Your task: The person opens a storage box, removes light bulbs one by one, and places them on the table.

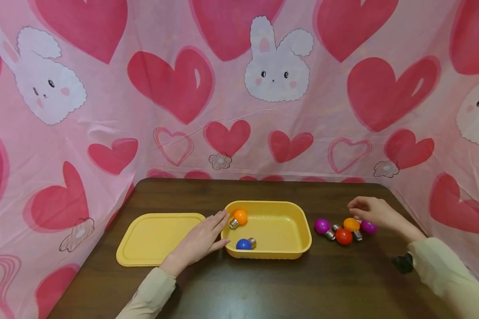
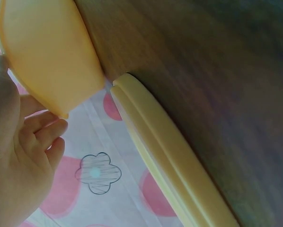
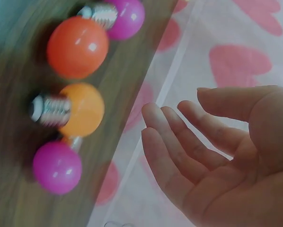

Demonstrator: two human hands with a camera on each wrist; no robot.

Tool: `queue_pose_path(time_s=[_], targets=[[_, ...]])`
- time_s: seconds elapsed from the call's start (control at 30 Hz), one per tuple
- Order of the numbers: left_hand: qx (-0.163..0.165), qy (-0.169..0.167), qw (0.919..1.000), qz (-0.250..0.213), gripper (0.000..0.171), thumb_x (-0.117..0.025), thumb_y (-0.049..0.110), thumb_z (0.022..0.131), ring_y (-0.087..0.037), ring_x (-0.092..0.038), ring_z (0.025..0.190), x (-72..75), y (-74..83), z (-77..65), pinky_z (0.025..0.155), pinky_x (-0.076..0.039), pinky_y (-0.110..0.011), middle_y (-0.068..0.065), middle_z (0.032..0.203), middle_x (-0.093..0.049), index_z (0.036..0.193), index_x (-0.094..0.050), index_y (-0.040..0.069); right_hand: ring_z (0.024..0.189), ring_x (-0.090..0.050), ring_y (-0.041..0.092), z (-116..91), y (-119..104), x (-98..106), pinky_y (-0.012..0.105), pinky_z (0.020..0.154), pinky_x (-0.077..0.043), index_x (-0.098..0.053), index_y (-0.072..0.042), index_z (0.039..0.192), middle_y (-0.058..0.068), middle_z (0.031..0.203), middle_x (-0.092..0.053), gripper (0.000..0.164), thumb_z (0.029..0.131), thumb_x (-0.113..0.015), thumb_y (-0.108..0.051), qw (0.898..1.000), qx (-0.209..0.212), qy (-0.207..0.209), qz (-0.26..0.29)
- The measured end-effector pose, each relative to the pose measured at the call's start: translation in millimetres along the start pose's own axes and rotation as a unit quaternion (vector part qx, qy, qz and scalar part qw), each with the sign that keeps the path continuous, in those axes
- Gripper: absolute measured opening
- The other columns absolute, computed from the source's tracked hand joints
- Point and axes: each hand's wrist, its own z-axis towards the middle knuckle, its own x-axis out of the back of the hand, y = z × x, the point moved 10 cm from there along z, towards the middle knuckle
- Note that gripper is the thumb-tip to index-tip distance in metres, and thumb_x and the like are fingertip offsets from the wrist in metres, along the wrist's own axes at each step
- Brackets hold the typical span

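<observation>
A yellow plastic box [image 1: 275, 232] stands on the table with an orange light bulb [image 1: 241, 216] and a blue light bulb [image 1: 244, 244] inside. My left hand [image 1: 199, 239] rests with extended fingers against the box's left rim. To the right of the box lies a group of bulbs: a purple bulb [image 1: 322, 226], a red bulb [image 1: 344, 236], an orange bulb [image 1: 351, 224] and another purple bulb [image 1: 369, 227]. Above the far right of this group hovers my right hand [image 1: 377, 212], its fingers loosely bent and nothing held. In the right wrist view its fingertips [image 3: 151, 111] are apart from the bulbs.
A flat yellow lid [image 1: 155, 239] lies left of the box, partly behind the left hand and forearm. The dark wooden table [image 1: 239, 288] is backed by a pink cloth [image 1: 231, 102] with hearts and rabbits on three sides.
</observation>
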Motion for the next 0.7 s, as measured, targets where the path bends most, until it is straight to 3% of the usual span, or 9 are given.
queue_pose_path(time_s=[0.17, 0.43, 0.7], targets=[[0.000, -0.001, 1.0000, -0.004, 0.076, -0.050, 0.056, 0.098, -0.026, -0.038, 0.148, -0.1, -0.6, -0.1, 0.118, -0.038, -0.045, -0.006, 0.164, -0.030, 0.156, -0.030, 0.012, 0.073, -0.065, 0.008, 5.4, -25.3, -6.3, 0.025, 0.069, -0.057, -0.069, -0.004, 0.103, 0.009, 0.096, -0.075, 0.015, 0.094, -0.066, -0.015, 0.999, 0.024, -0.014, 0.017], [-0.003, 0.004, 1.0000, 0.006, 0.075, -0.051, 0.056, 0.097, -0.026, -0.041, 0.146, 0.4, -0.3, 0.8, 0.117, -0.040, -0.045, -0.006, 0.163, -0.032, 0.156, -0.032, 0.012, 0.081, -0.066, 0.014, 12.9, -61.3, -23.2, 0.037, 0.076, -0.061, -0.068, -0.005, 0.106, 0.008, 0.100, -0.074, 0.019, 0.094, -0.067, -0.020, 0.997, 0.045, -0.044, 0.041], [-0.001, 0.004, 1.0000, 0.005, 0.075, -0.051, 0.056, 0.098, -0.025, -0.039, 0.147, 0.8, -0.2, 0.2, 0.118, -0.039, -0.044, -0.005, 0.163, -0.032, 0.156, -0.031, 0.013, 0.087, -0.066, 0.014, 23.7, -93.8, -37.1, 0.037, 0.081, -0.062, -0.067, -0.007, 0.108, 0.008, 0.104, -0.073, 0.020, 0.094, -0.066, -0.020, 0.992, 0.074, -0.069, 0.078]])
